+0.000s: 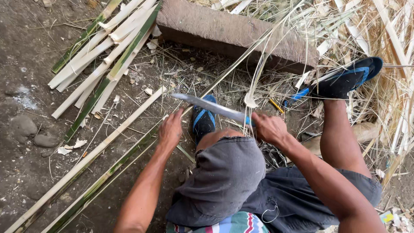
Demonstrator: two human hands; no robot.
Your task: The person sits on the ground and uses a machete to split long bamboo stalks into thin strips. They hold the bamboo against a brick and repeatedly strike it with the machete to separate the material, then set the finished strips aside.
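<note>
At frame centre, the right hand point(268, 127) has its fingers wrapped around a long knife point(211, 106), blade pointing left. The left hand point(170, 131) clasps a split bamboo strip point(88, 160) running to lower left; more strips point(105, 51) lie piled upper left

bamboo strips point(105, 64): pale cream, green on the skin side
knife blade point(211, 106): grey steel; handle seemingly blue
sandals point(347, 80): black with blue straps
shorts point(258, 190): dark grey
wooden block point(233, 32): brown
ground point(26, 129): grey-brown
</note>
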